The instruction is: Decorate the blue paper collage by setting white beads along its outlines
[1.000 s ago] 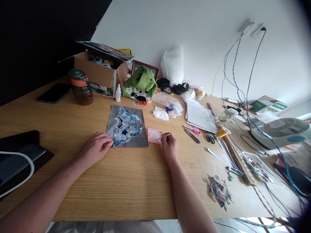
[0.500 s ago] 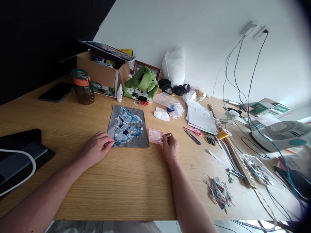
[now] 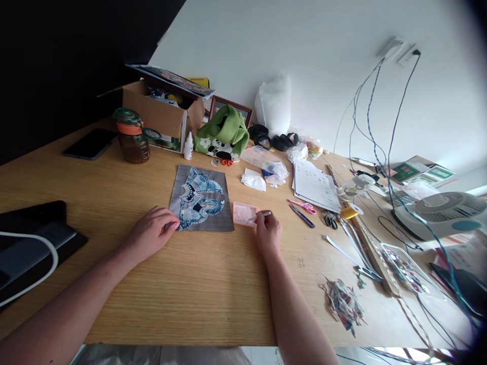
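A grey cloth sheet [image 3: 227, 203] bearing a blue and white patchwork figure [image 3: 201, 197] edged with white dots lies flat on the desk. My left hand [image 3: 155, 228] rests at its lower left corner, fingers curled and thumb near the edge; what they pinch, if anything, is too small to make out. To the right of the sheet sits a shallow pink tray [image 3: 243, 207] with small pale bits in it. My right hand [image 3: 268, 234] closes on a slim, pale pen-like stick [image 3: 267, 213], its front end over the tray's right side.
Behind stand a jar [image 3: 133, 144], a cardboard box [image 3: 160, 119], a white bottle [image 3: 188, 147] and a green bag [image 3: 222, 134]. Pink scissors [image 3: 307, 207], papers [image 3: 315, 186], yellow thread [image 3: 349, 211] and a scrap heap [image 3: 342, 301] lie right. Cables run beside the fan [image 3: 445, 213].
The view has shifted very slightly. My right hand stays by the pink tray, with the pen-like stick turned a little. My left hand keeps its place at the sheet's corner.
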Demonstrator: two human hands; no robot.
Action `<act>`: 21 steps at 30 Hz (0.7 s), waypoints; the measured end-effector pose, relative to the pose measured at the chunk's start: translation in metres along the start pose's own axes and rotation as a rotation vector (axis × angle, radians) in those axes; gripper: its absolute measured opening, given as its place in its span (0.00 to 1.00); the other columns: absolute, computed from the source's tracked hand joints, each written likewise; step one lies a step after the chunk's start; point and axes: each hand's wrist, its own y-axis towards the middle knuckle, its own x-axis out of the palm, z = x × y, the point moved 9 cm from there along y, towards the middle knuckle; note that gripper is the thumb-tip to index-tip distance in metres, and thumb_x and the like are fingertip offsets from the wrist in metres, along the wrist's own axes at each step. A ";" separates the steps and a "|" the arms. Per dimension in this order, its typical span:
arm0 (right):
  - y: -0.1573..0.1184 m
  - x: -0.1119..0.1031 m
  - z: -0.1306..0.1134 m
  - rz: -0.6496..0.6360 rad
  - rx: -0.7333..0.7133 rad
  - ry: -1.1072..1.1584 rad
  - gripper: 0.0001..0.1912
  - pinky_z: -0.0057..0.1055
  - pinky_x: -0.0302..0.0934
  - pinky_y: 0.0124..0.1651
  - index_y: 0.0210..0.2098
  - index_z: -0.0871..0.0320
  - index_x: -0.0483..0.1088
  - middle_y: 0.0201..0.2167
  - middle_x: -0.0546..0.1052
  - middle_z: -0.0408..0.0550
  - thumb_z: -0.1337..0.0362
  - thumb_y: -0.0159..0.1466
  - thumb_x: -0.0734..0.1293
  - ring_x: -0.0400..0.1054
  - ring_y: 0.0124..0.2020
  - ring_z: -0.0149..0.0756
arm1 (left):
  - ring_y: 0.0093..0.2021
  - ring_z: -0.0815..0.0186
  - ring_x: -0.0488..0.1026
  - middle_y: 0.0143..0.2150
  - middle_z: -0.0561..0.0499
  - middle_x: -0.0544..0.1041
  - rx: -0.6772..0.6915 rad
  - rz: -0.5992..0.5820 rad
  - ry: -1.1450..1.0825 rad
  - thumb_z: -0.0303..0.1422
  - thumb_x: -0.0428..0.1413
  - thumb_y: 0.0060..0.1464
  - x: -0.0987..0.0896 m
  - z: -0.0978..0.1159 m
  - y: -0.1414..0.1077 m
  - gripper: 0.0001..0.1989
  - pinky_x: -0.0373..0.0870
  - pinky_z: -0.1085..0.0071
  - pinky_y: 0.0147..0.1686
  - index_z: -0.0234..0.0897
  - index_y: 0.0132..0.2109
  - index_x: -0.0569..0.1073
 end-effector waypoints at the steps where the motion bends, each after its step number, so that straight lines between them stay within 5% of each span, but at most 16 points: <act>1: 0.000 -0.001 0.000 0.003 0.001 0.004 0.16 0.29 0.54 0.31 0.24 0.55 0.68 0.20 0.74 0.44 0.55 0.63 0.60 0.66 0.24 0.35 | 0.38 0.63 0.71 0.36 0.49 0.76 0.001 -0.001 0.002 0.34 0.51 0.64 0.000 0.000 0.000 0.12 0.67 0.67 0.40 0.36 0.36 0.76; 10: -0.001 -0.006 0.002 0.048 0.017 0.119 0.17 0.28 0.57 0.30 0.26 0.56 0.68 0.21 0.75 0.43 0.52 0.64 0.60 0.67 0.23 0.34 | 0.38 0.63 0.71 0.36 0.49 0.76 0.016 -0.009 0.007 0.32 0.51 0.65 0.000 0.002 0.000 0.12 0.66 0.69 0.39 0.35 0.36 0.77; 21: 0.002 0.002 0.001 -0.008 0.007 -0.048 0.17 0.29 0.54 0.32 0.26 0.55 0.68 0.21 0.76 0.47 0.53 0.64 0.58 0.69 0.26 0.37 | 0.38 0.64 0.71 0.36 0.50 0.76 0.033 0.004 0.016 0.32 0.51 0.65 0.000 0.003 0.000 0.11 0.66 0.69 0.40 0.34 0.37 0.76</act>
